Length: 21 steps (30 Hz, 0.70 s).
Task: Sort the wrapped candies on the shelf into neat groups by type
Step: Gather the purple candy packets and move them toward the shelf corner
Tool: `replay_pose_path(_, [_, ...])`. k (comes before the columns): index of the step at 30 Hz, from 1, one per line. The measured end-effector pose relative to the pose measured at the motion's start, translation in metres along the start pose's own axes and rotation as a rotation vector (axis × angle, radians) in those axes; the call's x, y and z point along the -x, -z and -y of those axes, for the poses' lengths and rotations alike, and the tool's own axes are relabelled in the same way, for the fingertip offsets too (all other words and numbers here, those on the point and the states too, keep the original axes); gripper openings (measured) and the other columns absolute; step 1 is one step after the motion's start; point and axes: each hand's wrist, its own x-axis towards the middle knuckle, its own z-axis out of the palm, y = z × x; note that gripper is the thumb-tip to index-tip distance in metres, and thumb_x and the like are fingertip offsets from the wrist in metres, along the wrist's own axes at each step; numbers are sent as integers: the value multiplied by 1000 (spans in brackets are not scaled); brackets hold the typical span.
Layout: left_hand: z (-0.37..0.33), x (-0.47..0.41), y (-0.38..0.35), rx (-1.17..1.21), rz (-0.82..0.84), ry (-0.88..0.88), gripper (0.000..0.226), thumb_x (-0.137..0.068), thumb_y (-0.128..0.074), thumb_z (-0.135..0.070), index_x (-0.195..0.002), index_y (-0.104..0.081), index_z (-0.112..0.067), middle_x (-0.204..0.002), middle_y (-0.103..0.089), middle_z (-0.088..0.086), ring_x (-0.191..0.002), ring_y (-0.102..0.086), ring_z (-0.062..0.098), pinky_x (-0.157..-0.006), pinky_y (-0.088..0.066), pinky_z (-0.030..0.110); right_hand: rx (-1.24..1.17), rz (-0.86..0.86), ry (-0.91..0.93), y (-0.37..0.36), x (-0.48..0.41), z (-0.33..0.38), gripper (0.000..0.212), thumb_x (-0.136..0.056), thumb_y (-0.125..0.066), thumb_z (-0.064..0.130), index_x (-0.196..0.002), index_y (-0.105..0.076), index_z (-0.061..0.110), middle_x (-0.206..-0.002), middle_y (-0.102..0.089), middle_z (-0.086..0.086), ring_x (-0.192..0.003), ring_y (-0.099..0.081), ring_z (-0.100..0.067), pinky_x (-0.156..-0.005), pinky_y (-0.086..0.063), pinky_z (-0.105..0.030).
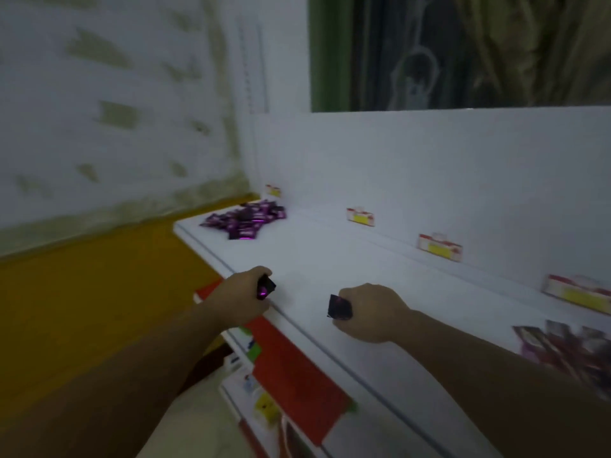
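I see the left hand (243, 295) pinching a purple candy (266, 287) at the shelf (330, 256) edge. The right hand (372, 312) grips a dark candy (340, 307), possibly the same type through the blur. The pile (246, 219) lies far left.

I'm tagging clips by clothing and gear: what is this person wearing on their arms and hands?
Nothing visible. The left hand and right hand are ungloved, with no ring, watch or bracelet showing, though the picture is blurred. The left forearm and right forearm are bare to the frame's edge; no sleeve shows.
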Motion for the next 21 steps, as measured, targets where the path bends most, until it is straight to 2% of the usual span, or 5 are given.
replay_pose_path(4, [52, 0, 36, -114, -6, 40, 49, -86, -63, -31, -129, -47, -13, -124, -55, 9, -105, -55, 25, -87, -47, 38, 57, -13, 120, -15, -51, 57, 12, -83, -51, 24, -76, -41, 20, -74, -51, 2, -69, -50, -19, -57, -32, -25])
replay_pose_path(9, [127, -11, 74, -112, -32, 14, 43, -84, -65, -32, -121, -51, -15, -117, -58, 7, -100, -56, 23, -85, -48, 37, 19, -1, 218, -26, -114, 121, 7, -80, -55, 13, -83, -49, 15, -88, -62, -9, -80, -58, -26, -64, -41, -27])
replay_pose_path(12, [175, -22, 91, -116, -40, -9, 23, -84, -66, -33, -97, -50, -23, -92, -53, -2, -80, -51, 17, -70, -42, 29, 7, 35, 264, -30, -150, 149, 23, -84, -60, 30, -99, -54, 14, -90, -65, -7, -80, -61, -25, -64, -41, -25])
replay_pose_path(16, [228, -45, 106, -151, 12, -48, 23, -85, -64, -38, -85, -42, -30, -75, -40, -12, -65, -42, 8, -64, -35, 26, 18, 12, 194, -32, -192, 176, 54, -72, -67, 57, -112, -46, 27, -94, -62, 2, -74, -52, -14, -66, -37, -23])
replay_pose_path(21, [269, -91, 104, -107, 6, -118, 25, -84, -60, -49, -85, -46, -29, -73, -40, -9, -75, -52, 16, -61, -36, 23, -7, -37, 175, -57, -241, 182, 49, -74, -59, 65, -103, -46, 28, -86, -56, 10, -73, -51, -11, -66, -35, -20])
